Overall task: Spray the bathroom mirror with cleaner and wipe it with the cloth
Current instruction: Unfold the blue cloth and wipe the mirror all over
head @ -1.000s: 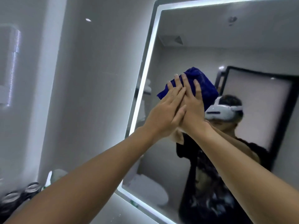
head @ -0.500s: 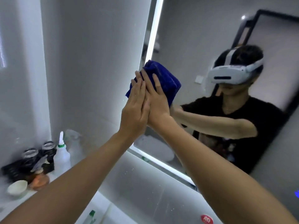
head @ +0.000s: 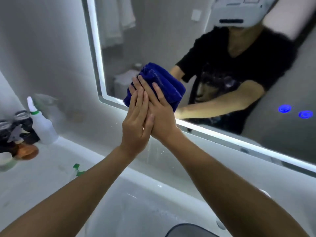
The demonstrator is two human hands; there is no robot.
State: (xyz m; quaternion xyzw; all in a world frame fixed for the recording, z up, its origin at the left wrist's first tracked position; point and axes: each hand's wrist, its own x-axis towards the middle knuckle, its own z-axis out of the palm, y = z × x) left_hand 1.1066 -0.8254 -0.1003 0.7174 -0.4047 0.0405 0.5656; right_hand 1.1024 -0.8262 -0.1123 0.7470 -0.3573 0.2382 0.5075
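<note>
A folded blue cloth (head: 165, 81) is pressed flat against the lit-edged mirror (head: 171, 40), just above its lower left corner. My right hand (head: 162, 115) lies palm-down on the cloth with straight fingers. My left hand (head: 136, 125) overlaps the back of the right one, its fingertips reaching the cloth's left part. A white spray bottle with a green collar (head: 42, 124) stands on the counter at the left, apart from both hands. A second green-topped sprayer (head: 77, 170) shows beside my left forearm.
Dark jars (head: 17, 120), a brown pot (head: 27, 151) and a small white cup (head: 6, 159) crowd the counter's left end. The white sink basin (head: 136, 211) lies under my arms. Two blue touch buttons (head: 284, 108) glow on the mirror's right.
Both hands have slid the cloth down the mirror along its left edge to the lower left corner. My view has tilted down, bringing the counter and sink into sight.
</note>
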